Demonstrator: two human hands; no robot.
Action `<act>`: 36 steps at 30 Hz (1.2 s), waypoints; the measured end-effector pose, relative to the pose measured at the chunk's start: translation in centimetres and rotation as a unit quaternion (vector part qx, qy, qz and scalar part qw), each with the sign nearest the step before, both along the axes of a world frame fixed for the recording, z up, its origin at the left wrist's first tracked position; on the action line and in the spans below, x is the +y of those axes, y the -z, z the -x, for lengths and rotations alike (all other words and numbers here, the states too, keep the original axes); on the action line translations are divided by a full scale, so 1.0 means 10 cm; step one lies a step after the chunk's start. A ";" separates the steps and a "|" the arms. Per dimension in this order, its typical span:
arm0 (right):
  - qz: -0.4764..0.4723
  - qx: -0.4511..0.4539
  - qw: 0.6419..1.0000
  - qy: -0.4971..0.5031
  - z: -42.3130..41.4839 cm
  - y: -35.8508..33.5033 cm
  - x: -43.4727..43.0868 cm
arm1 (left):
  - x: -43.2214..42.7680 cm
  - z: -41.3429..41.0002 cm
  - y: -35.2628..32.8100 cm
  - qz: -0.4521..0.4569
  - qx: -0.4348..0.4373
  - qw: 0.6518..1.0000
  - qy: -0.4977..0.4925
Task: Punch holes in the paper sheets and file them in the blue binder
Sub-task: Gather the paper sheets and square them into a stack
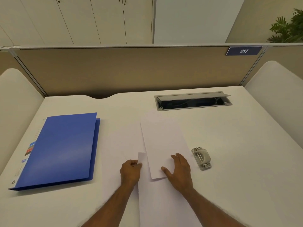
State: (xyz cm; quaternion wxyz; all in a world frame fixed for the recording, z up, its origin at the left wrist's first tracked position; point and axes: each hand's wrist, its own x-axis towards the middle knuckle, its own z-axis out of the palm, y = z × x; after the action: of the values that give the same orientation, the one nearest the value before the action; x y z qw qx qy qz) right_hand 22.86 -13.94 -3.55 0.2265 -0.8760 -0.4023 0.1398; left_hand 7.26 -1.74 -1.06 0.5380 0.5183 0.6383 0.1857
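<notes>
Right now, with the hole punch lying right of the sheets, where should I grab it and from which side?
Probably from above with the right hand, the nearer one: pinch the hole punch across its narrow width, over the domed lever. It sits flat on the desk, both long sides clear.

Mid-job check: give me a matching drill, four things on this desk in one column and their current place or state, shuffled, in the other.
Things
1. blue binder
2. hole punch
3. left hand
4. right hand

Places or states
A. rests flat, fingers spread, on the top one of the paper sheets
B. lies closed on the left part of the desk
C. pinches a lifted corner of paper
D. sits untouched just right of the sheets

Pairs: 1-B, 2-D, 3-C, 4-A
</notes>
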 end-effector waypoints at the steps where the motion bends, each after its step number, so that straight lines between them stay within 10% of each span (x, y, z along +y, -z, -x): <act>1: -0.008 -0.001 1.000 -0.005 0.00 -0.01 0.01 | 0.00 0.00 0.00 -0.008 -0.003 1.000 -0.003; 19: 0.043 -0.167 0.950 -0.261 0.12 0.03 0.12 | 0.09 0.00 0.17 0.018 -0.039 0.999 -0.026; 36: -0.166 -0.251 0.907 -0.295 0.48 -0.12 -0.16 | 0.20 0.01 0.15 0.033 -0.062 0.997 -0.045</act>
State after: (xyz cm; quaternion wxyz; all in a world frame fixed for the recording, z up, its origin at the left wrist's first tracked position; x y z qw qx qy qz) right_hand 18.05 -15.52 -2.34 0.2084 -0.6732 -0.7033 -0.0933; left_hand 7.15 0.27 -2.58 0.5846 0.4586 0.6320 0.2203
